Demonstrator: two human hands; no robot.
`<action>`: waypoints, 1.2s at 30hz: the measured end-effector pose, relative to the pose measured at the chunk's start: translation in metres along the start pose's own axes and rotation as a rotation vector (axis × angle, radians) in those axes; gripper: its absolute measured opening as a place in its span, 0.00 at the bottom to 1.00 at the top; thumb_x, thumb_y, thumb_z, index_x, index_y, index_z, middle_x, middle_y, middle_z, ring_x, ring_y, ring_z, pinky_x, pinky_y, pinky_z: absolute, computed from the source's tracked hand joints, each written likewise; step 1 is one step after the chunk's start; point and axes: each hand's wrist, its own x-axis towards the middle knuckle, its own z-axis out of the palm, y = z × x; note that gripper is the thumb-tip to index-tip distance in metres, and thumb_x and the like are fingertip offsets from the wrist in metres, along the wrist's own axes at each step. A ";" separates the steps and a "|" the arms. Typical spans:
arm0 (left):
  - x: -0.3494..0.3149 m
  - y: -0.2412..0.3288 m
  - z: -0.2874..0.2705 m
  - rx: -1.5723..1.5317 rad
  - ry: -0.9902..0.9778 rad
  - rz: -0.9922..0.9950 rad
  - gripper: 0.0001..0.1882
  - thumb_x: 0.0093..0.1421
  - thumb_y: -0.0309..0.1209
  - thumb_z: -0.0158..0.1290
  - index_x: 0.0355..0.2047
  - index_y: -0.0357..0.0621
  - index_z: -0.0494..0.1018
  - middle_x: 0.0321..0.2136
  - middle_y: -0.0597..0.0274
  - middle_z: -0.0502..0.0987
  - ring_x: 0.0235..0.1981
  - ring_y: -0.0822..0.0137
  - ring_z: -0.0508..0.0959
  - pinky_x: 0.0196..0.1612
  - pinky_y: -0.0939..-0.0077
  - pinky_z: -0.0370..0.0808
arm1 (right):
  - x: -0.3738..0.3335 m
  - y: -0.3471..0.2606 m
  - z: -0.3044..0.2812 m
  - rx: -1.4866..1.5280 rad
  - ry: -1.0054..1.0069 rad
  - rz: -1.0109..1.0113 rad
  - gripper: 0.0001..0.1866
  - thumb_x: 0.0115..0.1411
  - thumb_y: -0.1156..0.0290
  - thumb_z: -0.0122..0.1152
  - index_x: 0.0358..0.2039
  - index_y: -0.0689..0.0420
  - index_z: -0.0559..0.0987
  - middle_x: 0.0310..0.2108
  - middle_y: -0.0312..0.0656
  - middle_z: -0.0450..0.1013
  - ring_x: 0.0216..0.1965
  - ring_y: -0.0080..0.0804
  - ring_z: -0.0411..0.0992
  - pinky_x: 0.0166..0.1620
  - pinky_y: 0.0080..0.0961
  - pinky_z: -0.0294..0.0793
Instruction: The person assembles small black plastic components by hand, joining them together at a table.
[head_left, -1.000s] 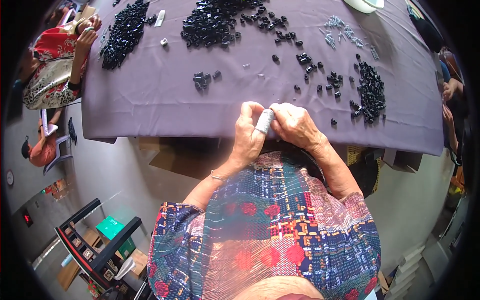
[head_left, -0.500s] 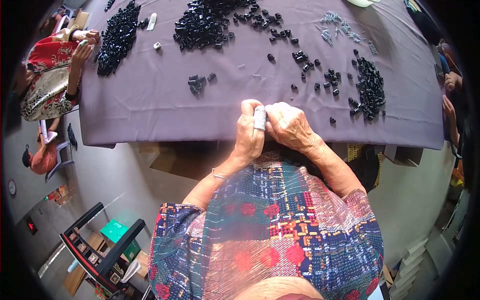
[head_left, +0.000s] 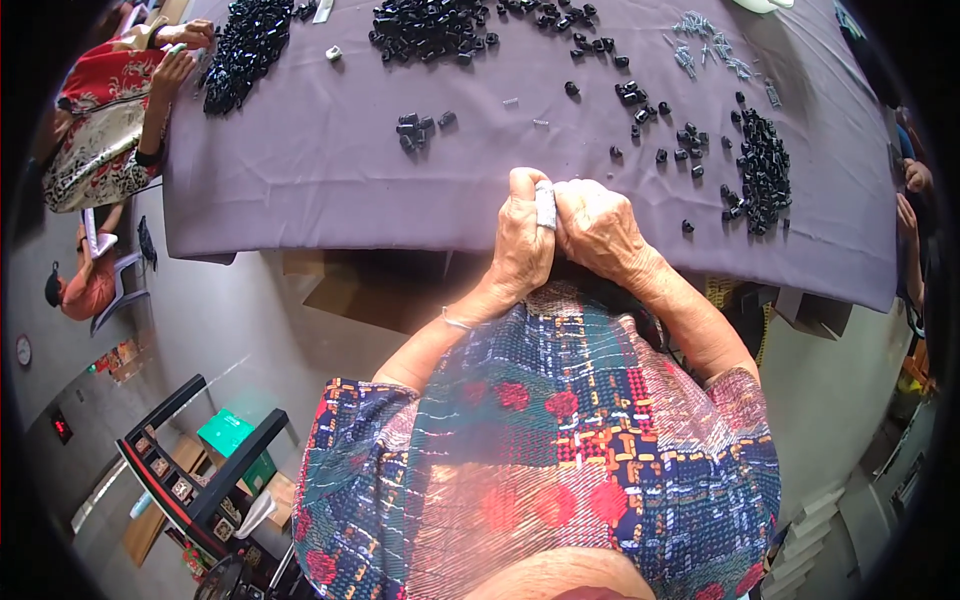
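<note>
Over the near edge of the cloth-covered table (head_left: 330,200), the left hand (head_left: 522,235) and right hand (head_left: 605,230) meet, fingers curled, forearms angling inward. A pale wrap (head_left: 545,205) shows between them, against the left; what their fingertips grip, I can't tell.

The purple-clothed table (head_left: 300,190) bears black pieces (head_left: 766,170) and silvery bits (head_left: 685,60).

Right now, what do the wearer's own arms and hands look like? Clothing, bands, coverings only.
Loose patterned sleeves, navy, red and white, ending near the elbows; forearms bare below. Left hand: thin pale bracelet at the wrist, whitish-grey wrap on one finger. Right hand: no glove, no band visible at the wrist.
</note>
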 end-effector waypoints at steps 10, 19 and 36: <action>0.000 0.000 0.002 -0.016 0.033 0.025 0.07 0.66 0.31 0.38 0.37 0.41 0.62 0.19 0.60 0.66 0.23 0.71 0.67 0.28 0.71 0.67 | -0.002 0.001 0.006 0.016 0.029 -0.014 0.05 0.47 0.75 0.53 0.25 0.58 0.67 0.18 0.42 0.66 0.22 0.39 0.69 0.24 0.32 0.70; 0.002 -0.005 0.001 -0.074 0.077 0.192 0.05 0.65 0.29 0.41 0.38 0.40 0.62 0.20 0.57 0.69 0.21 0.68 0.70 0.23 0.72 0.67 | -0.003 0.003 0.006 0.039 -0.022 0.050 0.05 0.48 0.73 0.55 0.26 0.58 0.69 0.20 0.44 0.68 0.24 0.40 0.71 0.26 0.33 0.72; 0.054 -0.015 -0.075 0.384 0.314 0.432 0.08 0.51 0.20 0.57 0.32 0.41 0.73 0.25 0.65 0.74 0.23 0.77 0.70 0.27 0.82 0.68 | 0.041 0.025 -0.011 0.031 0.241 0.138 0.10 0.49 0.75 0.62 0.33 0.57 0.73 0.27 0.43 0.67 0.33 0.42 0.68 0.36 0.34 0.69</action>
